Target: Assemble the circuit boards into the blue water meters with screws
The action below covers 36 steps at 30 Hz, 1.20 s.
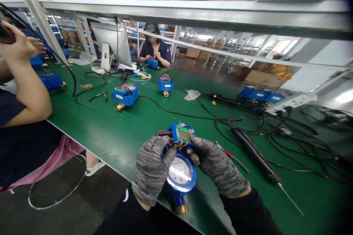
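Note:
A blue water meter (pixel 180 170) with a round glass dial and a brass pipe end lies at the near edge of the green bench. Its upper blue housing is uncovered, showing a green circuit board (pixel 185 134) with a small display and coloured wires. My left hand (pixel 153 167), in a grey knit glove, closes on the housing's left side by the wires. On the right side, my right hand (pixel 220 163), gloved alike, has its thumb at the board's edge and fingers curled below. Whatever sits under the fingertips is hidden.
A black electric screwdriver (pixel 255 154) and red-handled pliers (pixel 233 159) lie to the right among cables. Other blue meters (pixel 125 94) stand farther back. A power strip (pixel 292 103) is at right, a monitor (pixel 111 46) at the back. A co-worker's arm (pixel 30 77) is at left; another person sits opposite.

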Motion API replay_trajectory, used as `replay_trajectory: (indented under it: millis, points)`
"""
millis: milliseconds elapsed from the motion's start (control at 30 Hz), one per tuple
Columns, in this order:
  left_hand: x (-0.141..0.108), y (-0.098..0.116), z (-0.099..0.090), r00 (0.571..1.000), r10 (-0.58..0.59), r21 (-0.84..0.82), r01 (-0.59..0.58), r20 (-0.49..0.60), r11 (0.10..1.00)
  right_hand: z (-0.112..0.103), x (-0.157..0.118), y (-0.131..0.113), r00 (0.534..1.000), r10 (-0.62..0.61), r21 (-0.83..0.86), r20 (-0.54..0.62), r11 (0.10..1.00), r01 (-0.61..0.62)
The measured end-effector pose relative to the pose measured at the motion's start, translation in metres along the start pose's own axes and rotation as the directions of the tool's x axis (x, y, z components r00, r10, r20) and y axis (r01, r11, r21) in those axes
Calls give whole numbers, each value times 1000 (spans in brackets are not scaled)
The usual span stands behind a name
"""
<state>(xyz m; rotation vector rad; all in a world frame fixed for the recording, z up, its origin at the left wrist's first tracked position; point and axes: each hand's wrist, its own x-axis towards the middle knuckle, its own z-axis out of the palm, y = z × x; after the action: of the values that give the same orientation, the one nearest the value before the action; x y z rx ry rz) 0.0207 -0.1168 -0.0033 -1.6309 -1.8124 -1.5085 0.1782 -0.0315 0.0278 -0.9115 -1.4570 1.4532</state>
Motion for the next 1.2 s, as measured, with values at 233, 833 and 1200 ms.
replay_trajectory:
  millis: [233,833,1200]
  points:
    - [5,5,-8,999,19,125,-15,-29,992,-28,-4,27,996,36,-85,81,996,-29]
    - [5,-1,-6,998,27,103,-33,59,994,-20,-7,7,990,42,-219,132,976,-12]
    - [11,-10,-2,980,44,66,-58,194,996,-29,-3,5,972,9,-347,233,935,74]
